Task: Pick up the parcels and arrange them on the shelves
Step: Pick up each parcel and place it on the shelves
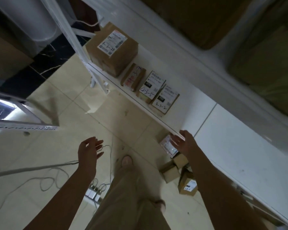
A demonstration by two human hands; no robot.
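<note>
A white shelf (231, 146) runs diagonally along the right. On it stand a large brown box (112, 50) labelled 4-3-24, a narrow brown parcel (134, 76), and two labelled parcels, 4-3-5 (150, 87) and 4-3-2 (165, 100). Several parcels lie on the floor under the shelf edge: a pale plastic bag (168, 145) and small cardboard boxes (187, 183). My right hand (184, 141) is open at the shelf's front edge, above the plastic bag. My left hand (88, 151) hovers open over the floor, holding nothing.
Loose cables (47, 178) and a power strip (94, 193) lie on the tiled floor by my legs and feet (126, 161). A white rack upright (76, 45) stands at the shelf's far end. Another metal rack (23, 127) juts in from the left. Brown bundles fill the upper shelf (198, 22).
</note>
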